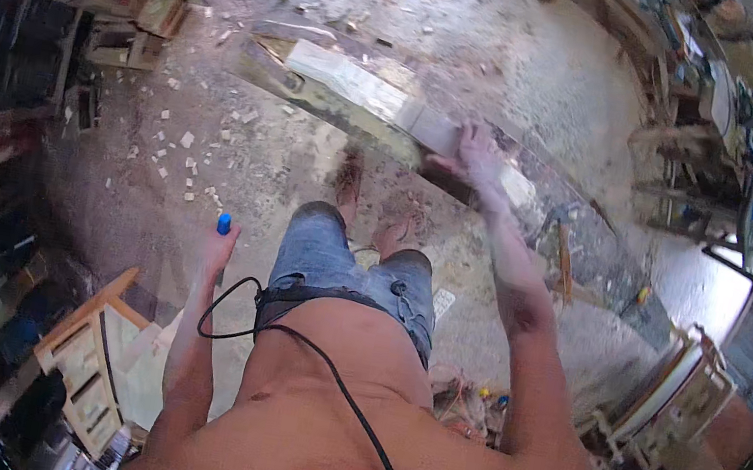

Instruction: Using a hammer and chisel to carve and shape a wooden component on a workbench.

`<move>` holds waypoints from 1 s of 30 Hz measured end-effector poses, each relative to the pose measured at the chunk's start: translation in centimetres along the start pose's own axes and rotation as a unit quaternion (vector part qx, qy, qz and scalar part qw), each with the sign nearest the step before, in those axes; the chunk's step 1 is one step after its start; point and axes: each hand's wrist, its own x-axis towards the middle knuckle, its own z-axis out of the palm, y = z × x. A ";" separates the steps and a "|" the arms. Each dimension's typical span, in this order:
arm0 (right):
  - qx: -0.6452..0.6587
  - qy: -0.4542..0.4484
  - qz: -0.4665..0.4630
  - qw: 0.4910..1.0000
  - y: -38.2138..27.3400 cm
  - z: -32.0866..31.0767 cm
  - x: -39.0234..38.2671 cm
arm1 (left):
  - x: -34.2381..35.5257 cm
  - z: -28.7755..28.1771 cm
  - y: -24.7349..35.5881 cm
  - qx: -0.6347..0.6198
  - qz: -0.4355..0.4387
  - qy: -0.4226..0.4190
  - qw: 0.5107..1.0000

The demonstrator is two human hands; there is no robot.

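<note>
My left hand [218, 248] hangs out to the left over the floor, its fingers closed round a tool with a blue handle end [224, 224]. The rest of that tool is hidden. Ahead of me, a pale length of wood [348, 78] lies along a low, worn timber beam [356, 119]. My right hand [477, 155] reaches forward and rests on the wood's greyer right part [429, 126], thumb and fingers spread. To the right of it lies a hammer-like tool with a wooden handle [564, 262].
Small wood chips [188, 140] litter the floor at left and beyond the beam. Wooden boxes [141, 6] stack at far left. A cluttered bench [708, 101] stands at far right, wooden frames [683, 396] at near right. A black cable [349, 400] runs down my body.
</note>
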 end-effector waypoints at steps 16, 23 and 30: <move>-0.107 -0.165 0.442 0.875 24.5 2.3 -30.8 | -15.5 11.2 24.3 0.131 0.544 -0.033 0.828; 0.112 0.054 0.365 0.923 27.8 3.1 -38.2 | -26.1 28.3 32.0 -0.023 0.756 -0.099 0.646; 0.467 0.062 0.460 0.752 11.3 0.3 -42.5 | -19.5 36.3 37.2 -0.145 0.750 -0.169 0.623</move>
